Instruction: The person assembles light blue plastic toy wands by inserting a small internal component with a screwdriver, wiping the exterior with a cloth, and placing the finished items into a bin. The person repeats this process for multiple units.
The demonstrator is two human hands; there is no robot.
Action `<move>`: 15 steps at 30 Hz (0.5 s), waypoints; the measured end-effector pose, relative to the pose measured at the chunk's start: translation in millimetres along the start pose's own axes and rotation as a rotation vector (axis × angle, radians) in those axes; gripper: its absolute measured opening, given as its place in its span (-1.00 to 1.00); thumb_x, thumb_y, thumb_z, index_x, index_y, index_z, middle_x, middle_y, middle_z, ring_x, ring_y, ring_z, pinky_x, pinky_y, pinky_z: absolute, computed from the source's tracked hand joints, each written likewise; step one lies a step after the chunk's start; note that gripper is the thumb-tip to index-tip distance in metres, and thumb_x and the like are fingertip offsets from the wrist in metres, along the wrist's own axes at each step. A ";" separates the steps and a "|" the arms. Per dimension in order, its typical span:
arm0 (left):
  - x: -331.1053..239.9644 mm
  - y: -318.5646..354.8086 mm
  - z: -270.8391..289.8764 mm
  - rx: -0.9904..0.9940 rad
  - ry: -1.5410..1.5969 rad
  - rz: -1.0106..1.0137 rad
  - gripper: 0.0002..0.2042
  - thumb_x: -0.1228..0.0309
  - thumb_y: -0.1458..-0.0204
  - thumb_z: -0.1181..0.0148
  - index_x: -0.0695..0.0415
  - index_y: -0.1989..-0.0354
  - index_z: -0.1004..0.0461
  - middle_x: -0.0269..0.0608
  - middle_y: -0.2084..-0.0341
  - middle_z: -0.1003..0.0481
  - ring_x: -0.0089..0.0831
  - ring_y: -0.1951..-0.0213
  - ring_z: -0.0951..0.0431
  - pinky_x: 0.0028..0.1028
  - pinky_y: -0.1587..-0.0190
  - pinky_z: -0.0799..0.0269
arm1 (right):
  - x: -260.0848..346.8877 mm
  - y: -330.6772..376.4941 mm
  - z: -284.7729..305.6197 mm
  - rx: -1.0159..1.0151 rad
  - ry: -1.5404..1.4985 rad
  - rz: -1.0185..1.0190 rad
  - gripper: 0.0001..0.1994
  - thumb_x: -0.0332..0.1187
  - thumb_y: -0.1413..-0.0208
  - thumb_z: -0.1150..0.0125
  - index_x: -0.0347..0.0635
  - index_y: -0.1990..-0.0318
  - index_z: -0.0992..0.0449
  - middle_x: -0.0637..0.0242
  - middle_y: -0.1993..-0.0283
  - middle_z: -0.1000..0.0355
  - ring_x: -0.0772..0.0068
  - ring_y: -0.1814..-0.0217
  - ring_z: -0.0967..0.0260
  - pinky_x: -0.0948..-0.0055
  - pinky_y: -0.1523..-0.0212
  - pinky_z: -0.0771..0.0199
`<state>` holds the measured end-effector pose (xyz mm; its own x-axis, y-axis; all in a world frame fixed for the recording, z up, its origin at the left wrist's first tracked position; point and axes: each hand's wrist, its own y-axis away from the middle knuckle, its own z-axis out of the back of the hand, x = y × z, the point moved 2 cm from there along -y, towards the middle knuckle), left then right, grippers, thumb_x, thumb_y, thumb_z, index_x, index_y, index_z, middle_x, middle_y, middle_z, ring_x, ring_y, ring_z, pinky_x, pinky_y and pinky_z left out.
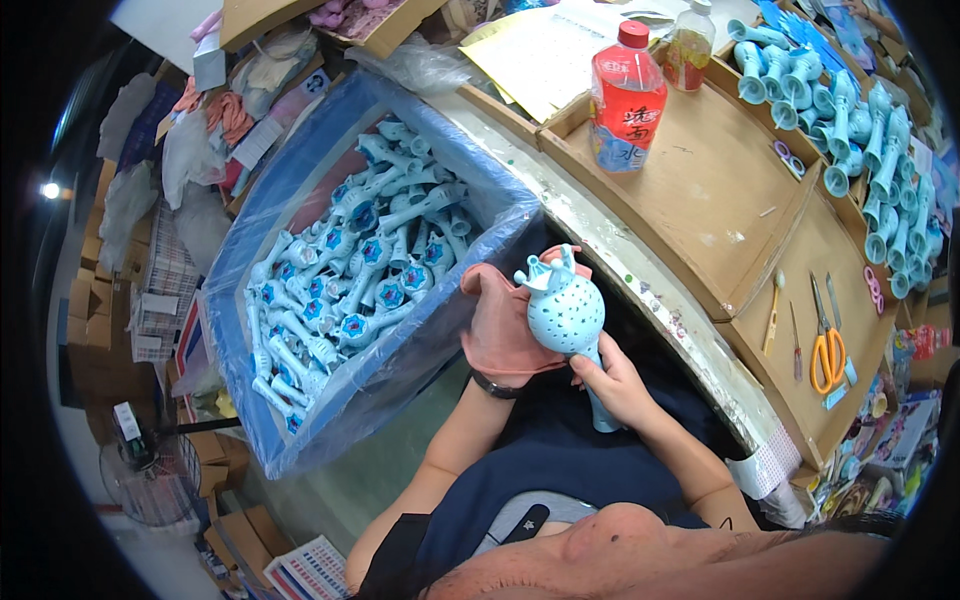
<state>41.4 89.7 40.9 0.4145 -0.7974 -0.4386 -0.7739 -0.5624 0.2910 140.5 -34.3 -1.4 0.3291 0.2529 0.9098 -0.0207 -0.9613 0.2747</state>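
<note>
1. Light-blue plastic wand (566,315), its round head dotted with small holes and topped by a crown, is held in front of the person's torso, between the lined bin and the tabletop (622,236).
2. The right hand (615,385) is closed around the wand's stem, just beneath the round head, with the stem's lower end showing below the grip.
3. The left hand (513,379) is mostly hidden under a salmon-pink cloth (497,325), which lies against the left side of the round head; whether its fingers pinch or spread cannot be told. A dark wristband (494,387) circles that wrist.
4. To the left stands a large bin lined with blue plastic film (400,385), filled with a jumble of light-blue wand parts (372,250), many showing a blue-and-red star-like end.
5. On the tabletop, a shallow brown tray (725,190) holds a red-capped bottle (630,100); a clear bottle (690,50) stands just behind it.
6. Nearer compartments hold orange-handled scissors (828,355), a slim screwdriver (796,345) and a pale-handled brush (774,312).
7. Farther right, flared light-blue tubes (890,170) lie heaped.
</note>
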 end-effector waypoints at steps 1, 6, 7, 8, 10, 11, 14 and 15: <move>-0.7 -1.3 4.0 0.020 0.086 0.001 -0.32 -0.20 0.00 0.24 0.08 -0.11 -0.38 -0.26 -0.08 -0.41 -0.30 -0.01 -0.44 -0.24 0.01 -0.34 | -2.7 0.3 -1.3 -0.011 0.044 0.004 -0.46 -0.19 -0.29 -0.15 -0.27 -0.31 -0.20 0.33 0.12 -0.34 0.60 0.23 -0.34 0.54 0.18 -0.42; 1.0 -5.9 14.7 0.433 0.392 0.030 -0.26 -0.24 0.01 0.25 0.12 -0.17 -0.29 -0.23 -0.04 -0.41 -0.34 -0.03 -0.43 -0.33 -0.08 -0.29 | -9.5 0.1 -3.4 -0.063 0.225 0.041 -0.40 -0.16 -0.26 -0.16 -0.30 -0.34 -0.18 0.08 0.01 -0.31 0.30 0.02 -0.34 0.35 -0.09 -0.35; 2.4 -6.9 16.4 0.391 0.381 0.038 -0.26 -0.24 0.00 0.25 0.12 -0.17 -0.29 -0.24 -0.03 -0.41 -0.35 -0.03 -0.43 -0.33 -0.08 -0.29 | -10.0 -0.6 -3.6 -0.071 0.265 0.040 -0.40 -0.15 -0.25 -0.16 -0.31 -0.33 -0.19 0.06 0.00 -0.32 0.24 -0.02 -0.33 0.32 -0.13 -0.32; 3.0 -6.4 19.1 0.281 0.337 0.035 -0.26 -0.24 -0.01 0.26 0.12 -0.17 -0.29 -0.24 -0.03 -0.41 -0.35 -0.03 -0.43 -0.34 -0.08 -0.29 | -10.2 -1.0 -3.7 -0.070 0.256 0.047 -0.40 -0.14 -0.25 -0.16 -0.31 -0.32 -0.20 0.03 -0.01 -0.32 0.21 -0.05 -0.32 0.31 -0.15 -0.29; 3.5 -5.5 19.8 0.190 0.284 0.031 -0.26 -0.25 -0.02 0.26 0.12 -0.17 -0.30 -0.24 -0.01 -0.42 -0.36 -0.03 -0.43 -0.35 -0.08 -0.29 | -11.7 -2.1 -3.9 -0.065 0.253 -0.002 -0.41 -0.12 -0.24 -0.16 -0.31 -0.30 -0.22 -0.01 -0.03 -0.32 0.13 -0.10 -0.30 0.28 -0.20 -0.24; 3.5 -4.6 19.5 0.164 0.266 0.031 -0.26 -0.25 -0.03 0.26 0.12 -0.17 -0.30 -0.24 0.00 -0.43 -0.36 -0.03 -0.43 -0.35 -0.08 -0.30 | -12.1 -2.4 -3.7 -0.073 0.267 -0.005 -0.41 -0.12 -0.24 -0.16 -0.31 -0.29 -0.23 -0.02 -0.03 -0.32 0.13 -0.10 -0.30 0.28 -0.19 -0.25; 2.9 -3.0 19.1 0.120 0.234 0.031 -0.26 -0.26 -0.05 0.27 0.12 -0.17 -0.31 -0.24 0.03 -0.44 -0.38 -0.02 -0.44 -0.37 -0.09 -0.30 | -13.9 -2.5 -3.1 -0.085 0.289 -0.011 -0.42 -0.12 -0.24 -0.16 -0.30 -0.28 -0.24 -0.03 -0.03 -0.33 0.13 -0.10 -0.31 0.29 -0.17 -0.27; 3.1 -2.5 19.6 0.107 0.228 0.034 -0.26 -0.26 -0.05 0.27 0.12 -0.16 -0.32 -0.24 0.04 -0.44 -0.38 -0.02 -0.44 -0.37 -0.09 -0.30 | -14.5 -2.3 -2.9 -0.081 0.282 -0.009 -0.42 -0.12 -0.24 -0.16 -0.30 -0.28 -0.24 -0.03 -0.02 -0.33 0.12 -0.10 -0.31 0.29 -0.17 -0.27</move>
<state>35.2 92.9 22.2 0.4755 -0.8509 -0.2233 -0.8304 -0.5179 0.2053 133.0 -35.5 -14.3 0.0540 0.2930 0.9546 -0.0979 -0.9498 0.2971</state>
